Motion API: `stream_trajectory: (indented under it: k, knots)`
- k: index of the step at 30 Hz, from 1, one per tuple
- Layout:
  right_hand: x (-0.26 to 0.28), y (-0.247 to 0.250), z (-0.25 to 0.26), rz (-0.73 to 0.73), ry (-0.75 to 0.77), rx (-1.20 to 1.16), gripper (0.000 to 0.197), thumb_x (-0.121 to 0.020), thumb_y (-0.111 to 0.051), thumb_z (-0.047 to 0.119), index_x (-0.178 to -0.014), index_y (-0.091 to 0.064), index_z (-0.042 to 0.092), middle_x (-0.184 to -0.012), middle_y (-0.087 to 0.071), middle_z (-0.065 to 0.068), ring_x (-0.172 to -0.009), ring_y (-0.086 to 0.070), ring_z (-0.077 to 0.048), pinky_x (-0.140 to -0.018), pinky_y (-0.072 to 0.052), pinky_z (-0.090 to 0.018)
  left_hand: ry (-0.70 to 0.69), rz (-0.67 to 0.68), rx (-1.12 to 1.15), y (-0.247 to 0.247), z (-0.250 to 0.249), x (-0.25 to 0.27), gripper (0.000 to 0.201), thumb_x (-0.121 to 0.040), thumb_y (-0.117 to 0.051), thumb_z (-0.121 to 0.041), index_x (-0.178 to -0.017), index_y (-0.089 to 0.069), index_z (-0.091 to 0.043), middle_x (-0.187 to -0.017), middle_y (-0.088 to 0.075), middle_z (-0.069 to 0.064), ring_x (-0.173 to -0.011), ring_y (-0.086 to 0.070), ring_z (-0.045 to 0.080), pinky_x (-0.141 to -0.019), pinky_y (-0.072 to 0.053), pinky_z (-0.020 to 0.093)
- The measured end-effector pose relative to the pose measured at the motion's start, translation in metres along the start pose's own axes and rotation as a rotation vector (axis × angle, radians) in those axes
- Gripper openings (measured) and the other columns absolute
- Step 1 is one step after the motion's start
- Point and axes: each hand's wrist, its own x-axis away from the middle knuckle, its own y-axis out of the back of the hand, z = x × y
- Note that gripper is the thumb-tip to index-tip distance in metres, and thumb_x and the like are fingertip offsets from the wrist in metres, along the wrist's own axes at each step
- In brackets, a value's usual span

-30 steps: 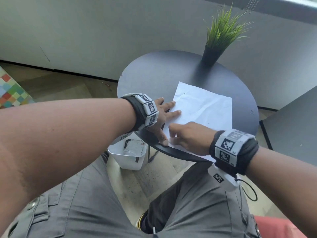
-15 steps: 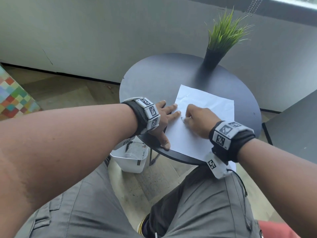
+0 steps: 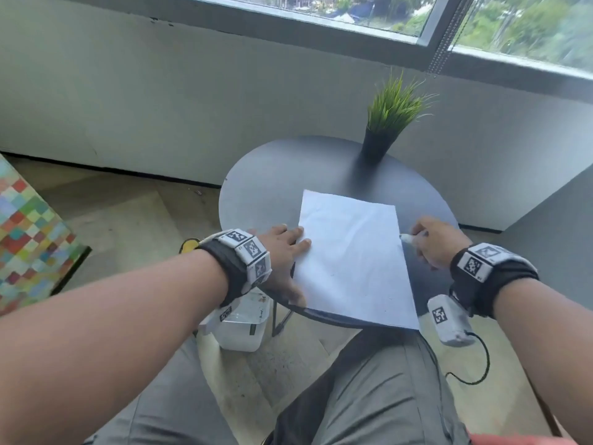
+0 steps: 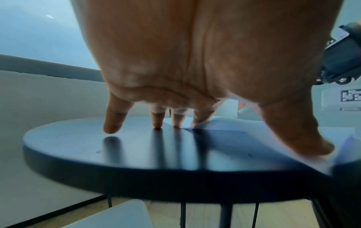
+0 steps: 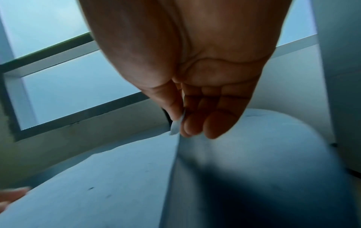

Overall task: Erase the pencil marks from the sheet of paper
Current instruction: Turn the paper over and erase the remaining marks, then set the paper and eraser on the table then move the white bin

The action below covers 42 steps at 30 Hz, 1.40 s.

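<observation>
A white sheet of paper (image 3: 353, 261) lies on the round black table (image 3: 263, 194), its near edge hanging over the rim. Spread flat, my left hand (image 3: 285, 261) presses the sheet's left edge; its fingertips (image 4: 176, 123) touch table and paper (image 4: 218, 121). At the sheet's right edge, my right hand (image 3: 420, 240) pinches a small white eraser (image 3: 405, 238) between thumb and fingers. The right wrist view shows the eraser (image 5: 175, 125) just above the paper's edge. A few faint short pencil marks (image 5: 90, 188) show on the paper (image 5: 97, 200).
A potted grass plant (image 3: 385, 123) stands at the table's far side. On the floor under the table's left edge sits a white plastic tub (image 3: 240, 329). A dark grey surface (image 3: 555, 232) stands close on the right. A colourful checked object (image 3: 25, 239) is at the left.
My right hand has swept from the sheet's left-middle part across to its right edge, still holding the eraser. My left hand keeps pressing the left edge. The head view has tilted up.
</observation>
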Motion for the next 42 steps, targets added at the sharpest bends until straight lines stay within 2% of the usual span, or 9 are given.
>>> stream_trajectory:
  k: [5,10,15,19,25,31,36,39,42]
  knots:
    - [0.026,0.003,-0.027,-0.047,-0.010,0.140,0.037,-0.089,-0.057,0.026,-0.126,-0.054,0.026,-0.126,-0.057,-0.013,-0.110,-0.056,-0.033,-0.096,-0.044,-0.034,0.026,-0.136,-0.031,-0.016,-0.007,0.032,0.093,-0.066,-0.036,-0.094,-0.139,-0.036,-0.036,-0.143,-0.036,-0.001,-0.133,-0.032,0.025,-0.101,-0.036,0.051]
    - [0.063,-0.005,-0.016,-0.065,0.091,0.060,0.018,-0.088,-0.059,0.033,-0.105,-0.060,0.026,-0.105,-0.061,-0.001,-0.099,-0.054,-0.024,-0.082,-0.038,-0.028,0.041,-0.174,-0.086,-0.019,-0.033,0.050,0.078,-0.077,-0.041,-0.084,-0.124,-0.052,-0.023,-0.121,-0.044,0.005,-0.114,-0.046,0.027,-0.092,-0.041,0.043]
    - [0.094,-0.023,-0.014,0.018,0.106,-0.010,0.017,-0.087,-0.060,0.039,-0.080,-0.062,0.024,-0.078,-0.067,0.005,-0.080,-0.064,-0.021,-0.074,-0.050,-0.031,0.003,-0.171,0.001,-0.018,-0.068,0.048,0.060,-0.087,-0.047,-0.069,-0.119,-0.056,-0.019,-0.119,-0.045,0.007,-0.110,-0.049,0.029,-0.086,-0.040,0.041]
    - [0.110,-0.044,-0.002,0.075,0.164,0.024,0.024,-0.087,-0.056,0.047,-0.082,-0.060,0.024,-0.077,-0.066,0.007,-0.078,-0.062,-0.019,-0.078,-0.052,-0.034,-0.052,-0.183,0.334,-0.012,-0.077,0.032,0.045,-0.094,-0.052,-0.048,-0.133,-0.056,-0.026,-0.130,-0.047,0.003,-0.122,-0.050,0.024,-0.103,-0.040,0.038]
    - [0.115,-0.057,0.046,0.193,0.210,0.230,0.045,-0.081,-0.046,0.069,-0.095,-0.050,0.026,-0.098,-0.061,0.002,-0.094,-0.059,-0.024,-0.082,-0.048,-0.038,0.453,-0.265,0.285,0.003,-0.003,0.002,0.064,-0.087,-0.058,-0.054,-0.144,-0.039,-0.030,-0.151,-0.023,0.005,-0.137,-0.028,0.031,-0.108,-0.036,0.046]
    - [0.093,-0.071,0.078,0.213,0.252,0.272,0.057,-0.079,-0.053,0.058,-0.118,-0.046,0.016,-0.121,-0.060,-0.007,-0.108,-0.057,-0.030,-0.083,-0.047,-0.039,0.667,-0.107,0.337,-0.003,0.037,0.007,0.082,-0.076,-0.065,-0.068,-0.135,-0.043,-0.017,-0.139,-0.031,0.013,-0.113,-0.054,0.035,-0.094,-0.044,0.037]
    - [0.081,-0.071,0.085,0.224,0.243,0.188,0.041,-0.083,-0.056,0.049,-0.109,-0.051,0.017,-0.122,-0.060,-0.006,-0.108,-0.056,-0.027,-0.080,-0.043,-0.033,0.671,-0.210,0.624,0.009,0.059,0.011,0.049,-0.088,-0.067,-0.040,-0.119,-0.061,-0.003,-0.115,-0.062,0.012,-0.103,-0.061,0.030,-0.077,-0.044,0.028]
    - [0.074,-0.067,0.081,0.226,0.179,0.093,0.049,-0.086,-0.060,0.046,-0.124,-0.051,0.018,-0.128,-0.058,-0.005,-0.110,-0.056,-0.024,-0.086,-0.044,-0.032,0.637,-0.308,0.968,0.014,0.068,0.018,0.030,-0.088,-0.071,-0.025,-0.105,-0.069,-0.001,-0.111,-0.069,0.015,-0.099,-0.067,0.030,-0.087,-0.053,0.037]
    - [0.071,-0.061,0.075,0.275,0.084,-0.258,0.052,-0.088,-0.064,0.031,-0.135,-0.044,0.018,-0.113,-0.062,-0.008,-0.083,-0.060,-0.021,-0.072,-0.051,-0.034,0.471,-0.376,1.405,0.018,0.056,0.032,0.009,-0.091,-0.067,-0.009,-0.095,-0.072,-0.003,-0.097,-0.074,0.017,-0.072,-0.070,0.025,-0.066,-0.060,0.036]
